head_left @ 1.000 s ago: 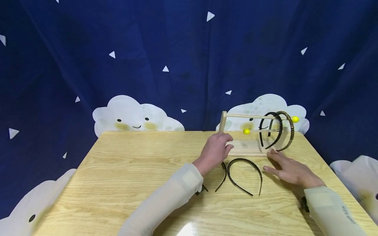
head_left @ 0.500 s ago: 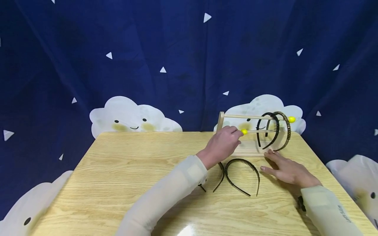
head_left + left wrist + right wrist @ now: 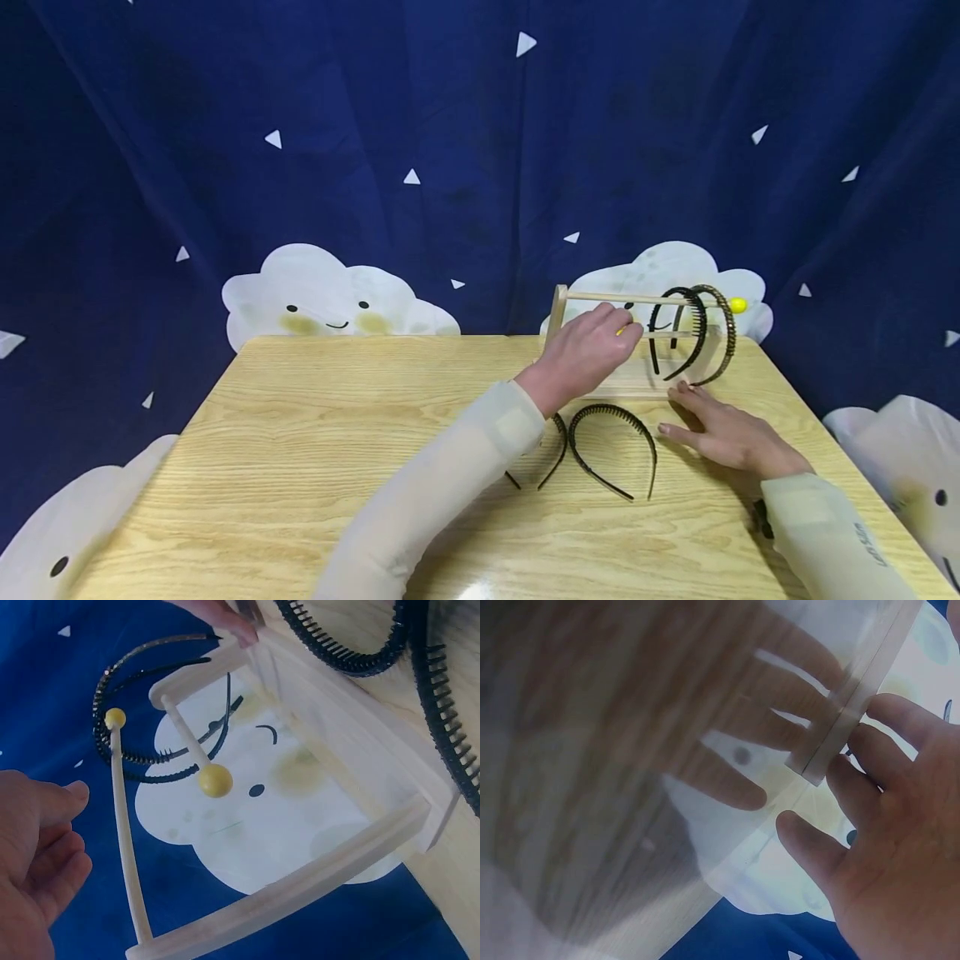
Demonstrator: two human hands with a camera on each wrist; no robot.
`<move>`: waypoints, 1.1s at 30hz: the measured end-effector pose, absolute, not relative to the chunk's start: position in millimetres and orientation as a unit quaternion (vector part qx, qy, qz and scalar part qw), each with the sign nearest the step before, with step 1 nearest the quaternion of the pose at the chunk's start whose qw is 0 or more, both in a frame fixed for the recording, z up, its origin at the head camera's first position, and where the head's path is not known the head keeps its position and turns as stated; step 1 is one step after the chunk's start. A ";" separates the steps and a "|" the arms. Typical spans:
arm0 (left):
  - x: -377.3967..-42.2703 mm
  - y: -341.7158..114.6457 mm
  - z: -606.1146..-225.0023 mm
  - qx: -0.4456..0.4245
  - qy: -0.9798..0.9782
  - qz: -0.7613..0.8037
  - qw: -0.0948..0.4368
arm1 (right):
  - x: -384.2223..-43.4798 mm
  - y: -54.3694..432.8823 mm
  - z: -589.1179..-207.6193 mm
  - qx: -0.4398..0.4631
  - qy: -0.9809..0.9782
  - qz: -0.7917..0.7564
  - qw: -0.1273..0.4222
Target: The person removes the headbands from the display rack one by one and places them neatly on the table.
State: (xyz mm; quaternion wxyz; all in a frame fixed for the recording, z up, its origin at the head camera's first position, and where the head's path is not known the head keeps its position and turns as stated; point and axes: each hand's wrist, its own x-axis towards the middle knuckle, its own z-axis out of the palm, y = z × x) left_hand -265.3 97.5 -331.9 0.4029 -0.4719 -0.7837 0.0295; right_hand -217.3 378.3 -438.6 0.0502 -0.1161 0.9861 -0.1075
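Observation:
My left hand (image 3: 588, 350) is raised beside the wooden rack (image 3: 556, 312), its fingers loosely curled. In the left wrist view, nothing lies between thumb and fingers, and the rod (image 3: 124, 840) stands apart from them. A black headband (image 3: 702, 321) and a brown patterned headband (image 3: 731, 337) hang round the rack's rods at its right side. With fingers spread, my right hand (image 3: 731, 433) touches the front edge of the rack's base (image 3: 622, 382). Two dark toothed headbands lie on the table: one whole headband (image 3: 604, 408) and another headband (image 3: 565, 439) partly behind my left forearm.
Yellow balls cap the rods: one ball (image 3: 738, 305) on the upper rod, another ball (image 3: 216, 780) on the lower. The wooden table (image 3: 337, 433) ends just behind the rack, before a blue curtain (image 3: 375, 125) with white clouds.
My left hand has moved right and slightly up, from the rack's left upright to the lower rod's yellow ball, now mostly covered in the head view. My right hand has stayed at the base.

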 end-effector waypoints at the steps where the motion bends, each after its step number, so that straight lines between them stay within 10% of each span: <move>1: -265.7 99.4 -331.2 -0.473 -0.783 0.035 0.402 | -217.4 378.6 -438.9 -0.116 0.986 -0.108 0.050; 33: -260.0 173.0 -321.1 -0.347 -0.851 -0.037 0.393 | -214.9 377.0 -437.5 -0.118 0.985 -0.117 0.041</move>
